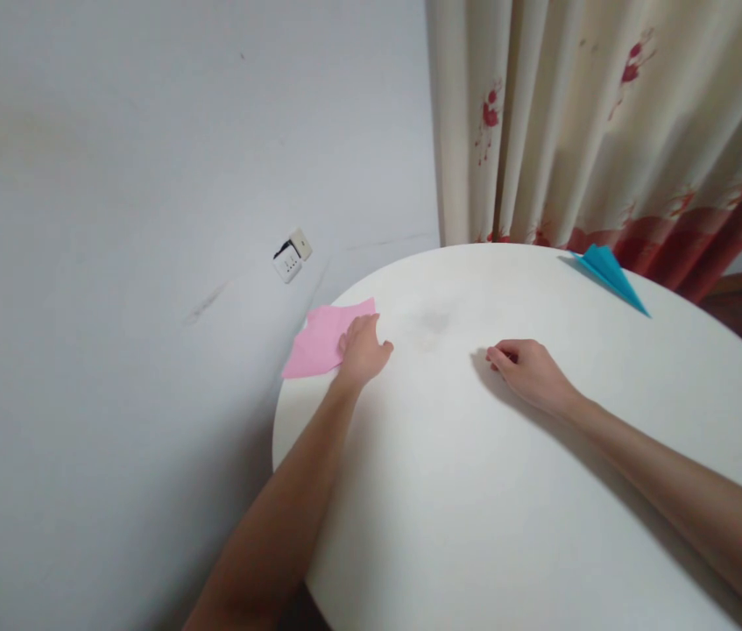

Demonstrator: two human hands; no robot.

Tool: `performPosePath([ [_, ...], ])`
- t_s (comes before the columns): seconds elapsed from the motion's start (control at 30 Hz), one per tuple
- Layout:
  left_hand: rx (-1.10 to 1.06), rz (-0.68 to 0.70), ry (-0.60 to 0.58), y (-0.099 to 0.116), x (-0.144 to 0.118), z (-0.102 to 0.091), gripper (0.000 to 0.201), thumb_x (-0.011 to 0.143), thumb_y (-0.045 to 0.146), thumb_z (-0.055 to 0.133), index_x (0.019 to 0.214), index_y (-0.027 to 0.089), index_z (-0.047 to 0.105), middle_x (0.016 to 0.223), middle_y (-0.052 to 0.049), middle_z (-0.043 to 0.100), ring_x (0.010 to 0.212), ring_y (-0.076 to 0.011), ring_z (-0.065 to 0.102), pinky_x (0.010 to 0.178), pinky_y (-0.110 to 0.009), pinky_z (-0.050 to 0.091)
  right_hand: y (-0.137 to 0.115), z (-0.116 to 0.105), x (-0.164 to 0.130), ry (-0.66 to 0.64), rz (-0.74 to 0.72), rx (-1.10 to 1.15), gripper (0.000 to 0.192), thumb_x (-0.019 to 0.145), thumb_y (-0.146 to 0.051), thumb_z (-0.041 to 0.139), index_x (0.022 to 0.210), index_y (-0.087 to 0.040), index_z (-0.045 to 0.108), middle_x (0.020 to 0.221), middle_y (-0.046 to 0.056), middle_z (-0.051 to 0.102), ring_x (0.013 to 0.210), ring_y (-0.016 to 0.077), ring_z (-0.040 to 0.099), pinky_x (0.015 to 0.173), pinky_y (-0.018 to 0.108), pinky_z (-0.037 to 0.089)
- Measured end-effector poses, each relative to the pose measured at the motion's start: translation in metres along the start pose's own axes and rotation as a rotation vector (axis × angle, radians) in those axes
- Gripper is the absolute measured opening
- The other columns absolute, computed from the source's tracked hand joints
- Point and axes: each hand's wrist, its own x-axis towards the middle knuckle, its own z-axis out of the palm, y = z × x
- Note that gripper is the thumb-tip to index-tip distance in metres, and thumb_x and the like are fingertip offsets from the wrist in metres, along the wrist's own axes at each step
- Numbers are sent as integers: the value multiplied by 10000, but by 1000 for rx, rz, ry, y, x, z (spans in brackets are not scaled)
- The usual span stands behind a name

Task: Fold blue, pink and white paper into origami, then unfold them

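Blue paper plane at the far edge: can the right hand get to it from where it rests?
Probably yes. The right hand rests on the bare white table, and nothing lies between it and the blue paper plane near the curtain.

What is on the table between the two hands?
In the head view, nothing lies between the left hand, which rests on the pink paper, and the right hand; only bare white table with a faint smudge.

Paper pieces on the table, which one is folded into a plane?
The blue paper at the table's far edge, folded to a point; the pink paper under the left hand lies mostly flat.
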Motion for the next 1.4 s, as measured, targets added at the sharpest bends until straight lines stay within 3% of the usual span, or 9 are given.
performPosePath([
  [0.1, 144, -83, -175, -10, -3, 0, 730, 804, 224, 527, 1497, 134, 312, 1585, -208, 253, 1484, -402, 135, 1129, -678, 191, 0, 0, 0, 6, -1, -4, 397, 895, -418, 457, 652, -169, 648, 593, 35, 617, 547, 146, 516, 543, 285, 305],
  [0.23, 215, -88, -266, -19, -5, 0, 786, 788, 171, 468, 1533, 93, 230, 1600, -217, 172, 1485, -400, 89, 1142, -654, 191, 0, -1, 0, 0, -8, -16, 377, 893, -394, 459, 643, -176, 637, 590, 31, 613, 546, 143, 512, 552, 288, 305],
  [0.43, 267, -103, -292, -31, -3, -5, 732, 777, 80, 405, 1503, 81, 313, 1581, -211, 250, 1472, -389, 185, 1128, -612, 265, 0, -2, 0, -7, -10, -19, 345, 879, -369, 469, 659, -174, 650, 609, 38, 625, 555, 145, 511, 562, 286, 311],
  [0.6, 307, -124, -196, -30, 3, -12, 515, 837, 98, 357, 1320, 60, 532, 1381, -265, 513, 1373, -414, 374, 1053, -587, 360, 1, -2, 0, 0, -17, -11, 336, 871, -356, 470, 664, -172, 659, 639, 47, 651, 563, 149, 524, 558, 281, 320],
  [0.8, 191, 145, 35, 23, -23, -3, 518, 930, 119, 272, 1423, 72, 422, 1514, -196, 401, 1431, -334, 315, 1150, -511, 273, -1, -1, 2, 23, 27, 107, 343, 896, -388, 468, 728, -168, 671, 696, 69, 693, 564, 148, 567, 541, 264, 360],
  [0.9, 20, 366, -32, 63, -53, 13, 508, 988, 229, 274, 1468, 93, 374, 1543, -156, 376, 1466, -288, 262, 1194, -464, 228, 0, -3, 7, 42, 106, 282, 356, 934, -421, 437, 892, -158, 673, 769, 89, 721, 539, 139, 588, 521, 249, 396],
  [1.03, -190, 511, -224, 94, -82, 31, 540, 1021, 388, 248, 1509, 170, 327, 1572, -110, 335, 1480, -267, 235, 1204, -481, 208, 3, -9, 13, 44, 163, 390, 365, 952, -448, 427, 1033, -156, 631, 788, 89, 730, 535, 139, 618, 499, 228, 419],
  [1.2, -437, 658, -485, 98, -86, 32, 604, 989, 479, 370, 1523, 204, 309, 1581, -95, 313, 1475, -230, 257, 1216, -429, 208, 6, -12, 12, 30, 113, 238, 273, 869, -244, 567, 1127, -163, 607, 727, 42, 719, 589, 140, 641, 580, 218, 450],
  [1.4, -787, 603, -509, 100, -77, 24, 375, 994, 337, 415, 1274, 201, 624, 1314, -100, 631, 1208, -205, 588, 1054, -344, 444, 11, -12, 11, 80, 78, 54, 329, 804, -151, 581, 1129, -162, 629, 891, 70, 723, 698, 150, 641, 644, 234, 454],
])
